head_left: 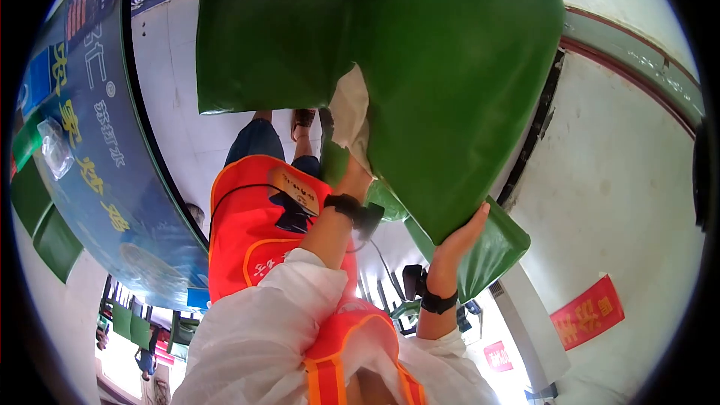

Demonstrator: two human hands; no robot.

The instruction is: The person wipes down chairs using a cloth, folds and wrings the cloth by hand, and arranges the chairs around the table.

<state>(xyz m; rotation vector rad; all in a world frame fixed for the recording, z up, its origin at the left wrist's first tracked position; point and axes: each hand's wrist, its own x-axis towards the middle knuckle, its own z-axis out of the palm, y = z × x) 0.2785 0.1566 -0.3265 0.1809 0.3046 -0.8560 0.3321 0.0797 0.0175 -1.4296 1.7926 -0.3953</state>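
Note:
A large green padded chair (450,90) with a smooth cover fills the upper middle. My left hand (357,174) is at its near edge, beside a crumpled beige cloth (350,109) that lies against the green cover. The fingers of this hand are hidden, so its grip does not show. At the chair's lower corner, my right hand (459,241) holds the edge, with fingertips showing along the right side. Dark bands with small devices are on both wrists.
On the left is a printed table (142,202) with a clear plastic item (55,148) on it. Another green chair (491,251) stands behind my right hand. Someone's leg and sandal (302,120) show below the chair. A red poster (589,313) hangs on the right wall.

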